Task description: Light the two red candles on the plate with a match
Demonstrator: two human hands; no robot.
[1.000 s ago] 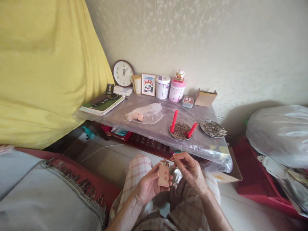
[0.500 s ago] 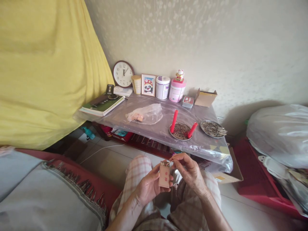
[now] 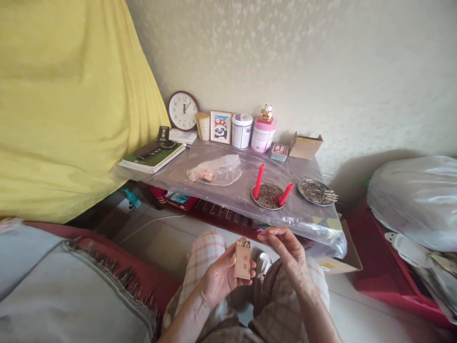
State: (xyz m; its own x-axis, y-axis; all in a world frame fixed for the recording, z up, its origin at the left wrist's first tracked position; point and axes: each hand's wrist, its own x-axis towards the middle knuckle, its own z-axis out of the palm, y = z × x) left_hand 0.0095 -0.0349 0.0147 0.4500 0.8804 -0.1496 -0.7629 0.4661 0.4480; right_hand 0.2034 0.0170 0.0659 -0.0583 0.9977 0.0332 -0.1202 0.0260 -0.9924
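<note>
L hand (image 3: 219, 278) grips open matchbox (image 3: 243, 259) upright over lap, sticks showing at top. R hand (image 3: 291, 252) just beside it, thumb + fingertips pinched; can't tell if anything's between them. Tall red candle (image 3: 258, 180) on tray (image 3: 267, 206) beyond R hand.

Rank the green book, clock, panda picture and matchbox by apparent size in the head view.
1. green book
2. clock
3. panda picture and matchbox look alike; the matchbox, in the left hand, is nearer the camera.

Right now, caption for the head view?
Left hand holds an open matchbox, right hand pinched beside it; red candles on table beyond.
</note>
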